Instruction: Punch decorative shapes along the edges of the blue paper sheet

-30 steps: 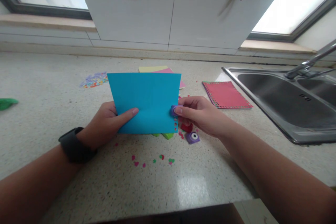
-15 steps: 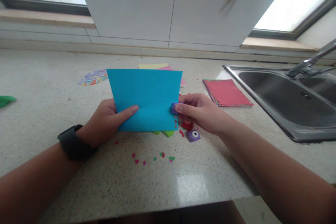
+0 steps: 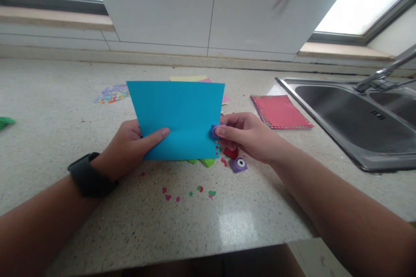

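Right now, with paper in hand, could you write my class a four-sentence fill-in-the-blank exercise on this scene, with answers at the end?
1. The left grip holds a sheet of paper coloured ____.
2. The right grip pinches a small punch coloured ____.
3. Small holes run along the sheet's ____ edge, as the wearer sees it.
4. The red-topped stack lies to the ____ of the sink.

Missing words: blue; purple; right; left.

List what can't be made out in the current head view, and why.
All in the head view:
- Left hand: partly hidden behind the blue sheet.
- Held purple punch: partly covered by the right hand.
- Bright green pieces: mostly behind the sheet.
- Green item: cut off by the left edge.
- Scrap pile: shapes too small, blurred.
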